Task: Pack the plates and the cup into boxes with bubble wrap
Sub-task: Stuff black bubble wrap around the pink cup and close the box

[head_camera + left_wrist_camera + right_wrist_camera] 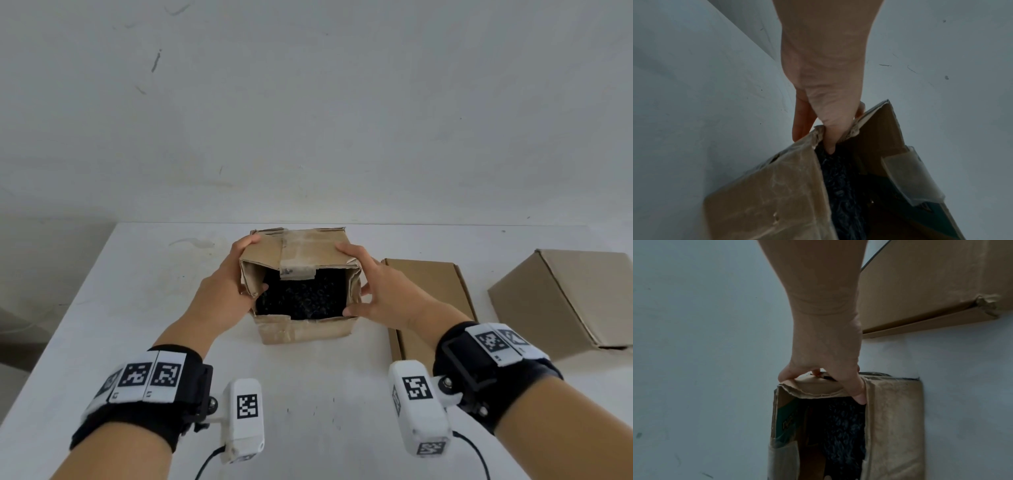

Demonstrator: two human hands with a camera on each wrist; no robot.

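A worn cardboard box stands mid-table, its opening filled with dark bubble wrap. The taped far flap leans over the opening. My left hand grips the box's left side flap, thumb tucked inside the opening and fingers on the far flap's corner. My right hand grips the right side flap, thumb at the near rim. The left wrist view has my left hand pinching cardboard above the wrap. The right wrist view shows my right hand pinching the folded flap. No plates or cup are visible.
A flat closed cardboard box lies just right of my right hand. A larger closed box sits at the far right. The white table ends at a wall behind and drops off on the left.
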